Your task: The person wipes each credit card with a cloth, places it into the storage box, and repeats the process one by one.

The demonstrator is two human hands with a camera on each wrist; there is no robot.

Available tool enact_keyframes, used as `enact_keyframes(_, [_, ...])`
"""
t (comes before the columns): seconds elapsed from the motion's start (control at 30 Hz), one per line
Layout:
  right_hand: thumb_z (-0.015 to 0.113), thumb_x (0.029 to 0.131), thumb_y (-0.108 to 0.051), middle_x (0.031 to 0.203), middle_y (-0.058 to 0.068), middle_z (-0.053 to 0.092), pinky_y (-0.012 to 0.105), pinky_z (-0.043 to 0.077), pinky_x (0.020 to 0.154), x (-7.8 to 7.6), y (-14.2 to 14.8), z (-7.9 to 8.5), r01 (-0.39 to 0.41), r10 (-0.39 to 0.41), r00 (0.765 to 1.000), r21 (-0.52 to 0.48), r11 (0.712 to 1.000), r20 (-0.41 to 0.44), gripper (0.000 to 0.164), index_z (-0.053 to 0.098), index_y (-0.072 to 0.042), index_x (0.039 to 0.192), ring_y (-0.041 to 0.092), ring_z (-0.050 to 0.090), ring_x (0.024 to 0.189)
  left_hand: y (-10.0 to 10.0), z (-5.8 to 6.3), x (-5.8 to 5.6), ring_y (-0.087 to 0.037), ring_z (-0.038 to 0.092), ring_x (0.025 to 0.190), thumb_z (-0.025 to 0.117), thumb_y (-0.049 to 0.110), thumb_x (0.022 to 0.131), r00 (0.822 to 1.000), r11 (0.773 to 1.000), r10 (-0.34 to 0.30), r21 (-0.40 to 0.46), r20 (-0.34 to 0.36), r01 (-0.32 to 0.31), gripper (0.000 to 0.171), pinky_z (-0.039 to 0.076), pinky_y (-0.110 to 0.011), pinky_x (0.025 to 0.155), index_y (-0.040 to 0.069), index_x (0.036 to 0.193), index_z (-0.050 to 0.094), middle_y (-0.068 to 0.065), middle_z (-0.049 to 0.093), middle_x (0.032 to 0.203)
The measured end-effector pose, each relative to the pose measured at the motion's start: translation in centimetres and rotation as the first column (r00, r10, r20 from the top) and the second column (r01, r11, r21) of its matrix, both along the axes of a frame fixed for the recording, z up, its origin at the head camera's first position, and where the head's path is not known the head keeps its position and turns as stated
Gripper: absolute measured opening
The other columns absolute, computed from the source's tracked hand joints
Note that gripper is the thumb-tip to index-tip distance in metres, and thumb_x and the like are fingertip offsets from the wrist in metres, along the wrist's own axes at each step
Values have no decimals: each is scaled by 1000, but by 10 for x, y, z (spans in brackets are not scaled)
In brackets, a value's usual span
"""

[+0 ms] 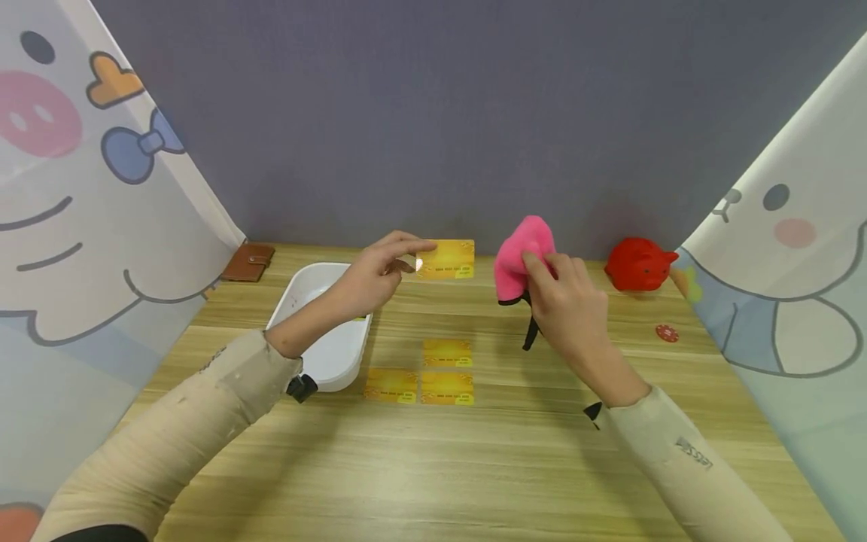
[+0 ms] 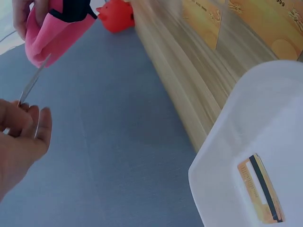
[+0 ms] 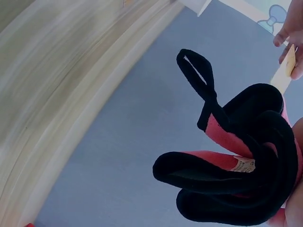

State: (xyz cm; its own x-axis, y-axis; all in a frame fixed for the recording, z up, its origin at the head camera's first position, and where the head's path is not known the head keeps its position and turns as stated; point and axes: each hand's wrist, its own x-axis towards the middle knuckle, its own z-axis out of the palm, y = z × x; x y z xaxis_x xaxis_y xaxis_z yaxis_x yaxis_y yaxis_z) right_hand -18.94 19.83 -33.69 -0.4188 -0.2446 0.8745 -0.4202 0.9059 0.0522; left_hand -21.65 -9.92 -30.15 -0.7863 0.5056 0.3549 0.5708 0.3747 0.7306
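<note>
My left hand [image 1: 371, 278] pinches one end of a gold bank card [image 1: 448, 260], held up above the table with its printed face toward the head view. In the left wrist view the card [image 2: 32, 82] is seen edge-on. Bunched in my right hand [image 1: 571, 305] is a pink cloth [image 1: 520, 252], also off the table, with a small gap between it and the card in the head view. The right wrist view shows the cloth's folds edged with black trim [image 3: 208, 179], a black loop [image 3: 199, 71] and a small label [image 3: 244, 164].
Three gold cards [image 1: 447, 352] lie on the wooden table. A white tray [image 1: 332, 373] stands left, with a card [image 2: 255, 189] inside. A brown wallet [image 1: 248, 262] lies far left. On the right are a red piggy bank [image 1: 637, 265] and a red poker chip [image 1: 667, 333].
</note>
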Motion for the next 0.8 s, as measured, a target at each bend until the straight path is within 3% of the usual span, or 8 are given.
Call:
enact_keyframes(0.13, [64, 95, -7, 92, 17, 66, 51, 45, 40, 1, 1, 2, -7, 7, 1000, 1, 1000, -8, 19, 71, -12, 111, 37, 59, 74, 1, -3, -1, -21, 62, 111, 45, -14, 93, 997, 999, 30, -20, -76, -31, 49, 55, -34, 94, 9, 132, 65, -5, 62, 128])
enact_keyframes(0.27, [63, 96, -9, 92, 17, 66, 51, 45, 40, 3, 0, 3, -6, 6, 1000, 5, 1000, -15, 18, 71, -12, 111, 37, 60, 75, 2, -6, -2, -17, 63, 104, 61, 0, 96, 997, 998, 54, -15, -58, -55, 29, 55, -35, 93, 11, 122, 70, -3, 65, 118])
enact_keyframes(0.4, [63, 96, -9, 92, 17, 66, 50, 44, 39, 3, 0, 4, -7, 7, 1000, 6, 1000, -17, 17, 71, -12, 112, 36, 59, 75, 1, -9, -4, -15, 59, 85, 70, 17, 96, 997, 997, 54, -52, -49, -57, 16, 54, -34, 80, 16, 111, 73, -1, 64, 98])
enact_keyframes(0.57, [63, 96, -10, 91, 16, 66, 49, 45, 40, 3, -1, 3, -12, 13, 1000, 4, 1000, -17, 17, 71, -12, 112, 36, 59, 73, 1, -13, -3, -18, 46, 68, 72, 30, 94, 995, 990, 68, -116, -72, -76, 13, 41, -31, 62, 21, 101, 76, 1, 56, 80])
enact_keyframes(0.63, [63, 96, -10, 90, 16, 65, 49, 45, 40, 3, -1, 3, -13, 13, 1000, 2, 1000, -18, 17, 70, -12, 111, 36, 58, 73, 2, -14, -3, -19, 44, 67, 72, 30, 93, 994, 989, 79, -122, -79, -88, 12, 38, -31, 60, 21, 98, 77, 0, 55, 78])
enact_keyframes(0.8, [63, 97, -11, 90, 16, 65, 49, 44, 40, 3, -2, 4, -14, 14, 1000, -1, 1000, -24, 16, 70, -13, 111, 36, 58, 72, 5, -13, -3, -16, 51, 74, 70, 29, 95, 993, 989, 107, -98, -53, -112, 14, 45, -30, 68, 18, 98, 76, 0, 60, 87])
